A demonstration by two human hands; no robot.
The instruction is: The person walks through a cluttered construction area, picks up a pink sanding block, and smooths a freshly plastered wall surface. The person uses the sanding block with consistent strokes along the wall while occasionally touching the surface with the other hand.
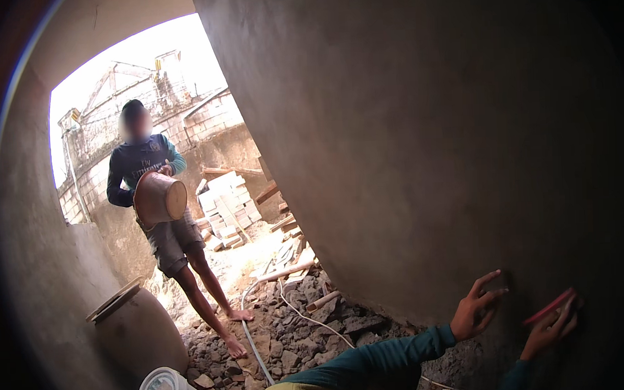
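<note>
At the lower right, my left hand (475, 309) is raised close to the grey plastered wall (427, 156). Its fingers are spread and nothing is in them. Farther right, the fingers of my right hand (549, 332) wrap around a flat red tool (549, 306), seen edge-on against the wall. Shadow hides the tool's far face, so its exact kind is unclear. Teal sleeves cover both my forearms.
A person (154, 193) stands barefoot in the opening, holding a bucket (162, 197). A large drum (141, 331) and a white pail (164, 389) stand at lower left. Broken rubble (297, 347) covers the ground, crossed by a hose (252, 341). Stacked blocks (226, 205) lie outside.
</note>
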